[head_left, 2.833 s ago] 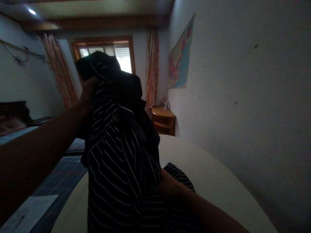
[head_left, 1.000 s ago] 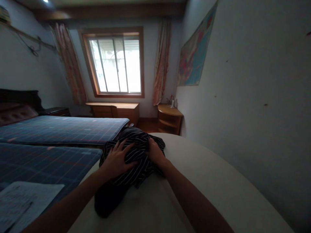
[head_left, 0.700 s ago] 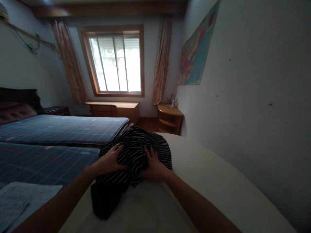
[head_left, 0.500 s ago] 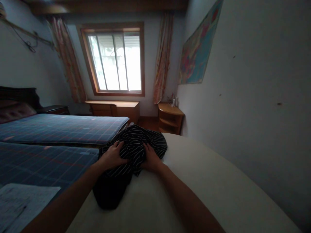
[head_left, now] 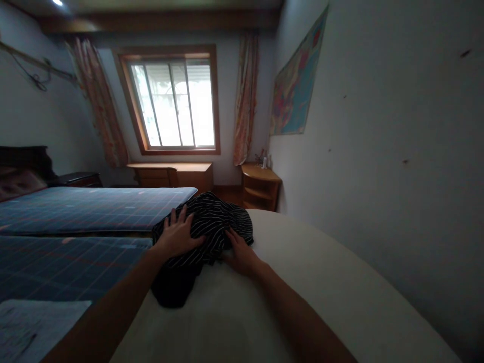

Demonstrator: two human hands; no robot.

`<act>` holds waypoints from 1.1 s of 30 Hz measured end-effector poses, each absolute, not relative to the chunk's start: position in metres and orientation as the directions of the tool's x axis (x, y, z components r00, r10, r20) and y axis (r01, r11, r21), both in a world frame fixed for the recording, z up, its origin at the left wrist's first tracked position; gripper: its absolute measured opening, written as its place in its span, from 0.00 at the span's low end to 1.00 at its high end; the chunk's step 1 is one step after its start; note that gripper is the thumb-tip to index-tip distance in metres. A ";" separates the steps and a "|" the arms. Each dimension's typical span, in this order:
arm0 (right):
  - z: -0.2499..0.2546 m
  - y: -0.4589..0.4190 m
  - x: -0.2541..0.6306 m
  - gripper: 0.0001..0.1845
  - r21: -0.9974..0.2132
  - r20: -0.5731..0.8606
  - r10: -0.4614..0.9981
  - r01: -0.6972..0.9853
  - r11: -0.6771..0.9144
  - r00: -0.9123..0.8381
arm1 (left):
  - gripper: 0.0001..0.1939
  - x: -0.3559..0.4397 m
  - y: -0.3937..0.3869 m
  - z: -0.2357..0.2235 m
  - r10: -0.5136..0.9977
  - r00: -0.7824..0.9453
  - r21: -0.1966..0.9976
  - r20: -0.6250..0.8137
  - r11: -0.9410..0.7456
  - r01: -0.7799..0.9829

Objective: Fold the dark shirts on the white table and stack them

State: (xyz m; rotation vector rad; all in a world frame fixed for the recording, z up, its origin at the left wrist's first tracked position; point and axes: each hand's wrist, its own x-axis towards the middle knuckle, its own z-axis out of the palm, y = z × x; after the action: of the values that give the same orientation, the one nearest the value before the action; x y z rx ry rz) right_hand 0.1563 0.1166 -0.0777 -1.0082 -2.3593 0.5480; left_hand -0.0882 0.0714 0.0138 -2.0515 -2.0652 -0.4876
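Observation:
A crumpled black garment with thin white stripes (head_left: 212, 214) lies at the left edge of the pale round table (head_left: 325, 282); its exact kind is hidden by the folds. A plain black part of it (head_left: 174, 287) spreads toward me. My left hand (head_left: 177, 237) rests on the garment's left side, fingers spread and thumb pointing right. At its right near edge, my right hand (head_left: 242, 252) touches the cloth with fingers stretched out and thumb apart from them.
Beds with blue plaid mattresses (head_left: 98, 206) stand left of the table. A printed white sheet (head_left: 41, 327) lies at lower left. Ahead are a wooden desk (head_left: 192, 174) under the window and a corner shelf (head_left: 260, 174). The wall (head_left: 378, 201) runs along the right.
My left hand's fingers have spread wider over the cloth. My right hand has shifted slightly toward the garment's edge. The stripes lie flatter, and the black part has drawn up a little.

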 end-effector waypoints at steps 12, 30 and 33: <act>-0.085 0.015 0.316 0.38 -0.267 0.095 0.936 0.897 0.353 -0.340 | 0.30 0.093 -0.003 -0.086 0.884 0.445 0.250 0.145 -0.468 0.848; -0.081 -0.005 0.322 0.40 -0.284 0.045 0.927 0.885 0.369 -0.373 | 0.31 0.088 -0.011 -0.089 0.863 0.496 0.253 0.098 -0.504 0.826; -0.080 -0.005 0.321 0.40 -0.274 0.033 0.926 0.888 0.369 -0.375 | 0.30 0.088 -0.011 -0.092 0.863 0.492 0.253 0.117 -0.505 0.826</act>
State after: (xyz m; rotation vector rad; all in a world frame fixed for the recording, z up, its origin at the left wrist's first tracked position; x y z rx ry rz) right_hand 0.3211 -0.0045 -0.0799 -1.6386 -2.4441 0.3145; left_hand 0.0885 -0.0112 -0.0921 -2.8509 -1.6278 -0.3796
